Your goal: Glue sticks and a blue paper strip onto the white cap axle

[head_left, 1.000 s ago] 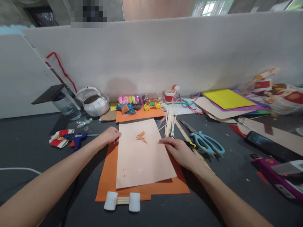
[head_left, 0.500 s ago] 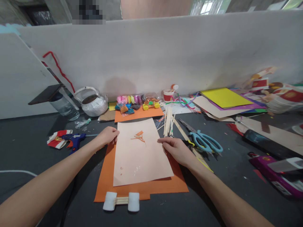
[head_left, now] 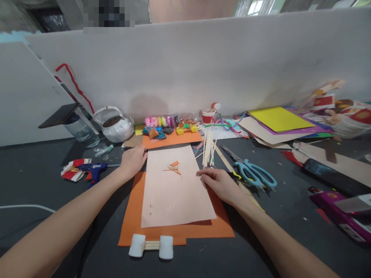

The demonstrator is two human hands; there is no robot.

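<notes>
A pale pink sheet of paper [head_left: 174, 197] lies over a larger orange sheet [head_left: 130, 227], a shadow under its front edge. Small orange scraps [head_left: 174, 168] rest on its upper half, with tiny specks lower down. My left hand [head_left: 132, 164] is closed at the upper left corner, its fingertips pinching the edge. At the right edge, my right hand [head_left: 218, 183] grips the paper between thumb and fingers. Just in front of the orange sheet sits a piece made of two white foam-like blocks [head_left: 166, 247] joined by wooden sticks [head_left: 152, 245].
Blue-handled scissors [head_left: 252, 173] and wooden sticks [head_left: 207, 148] lie right of the paper. A blue glue gun [head_left: 95, 172] is left. Behind are bagged coloured clay [head_left: 159, 122], a white kettle-shaped pot [head_left: 117, 129] and a paper cup [head_left: 208, 116]. A purple tool [head_left: 336, 212] lies far right.
My left hand has slid up along the paper's left edge to its top corner. My right hand keeps its hold, and the whole view has shifted slightly.
</notes>
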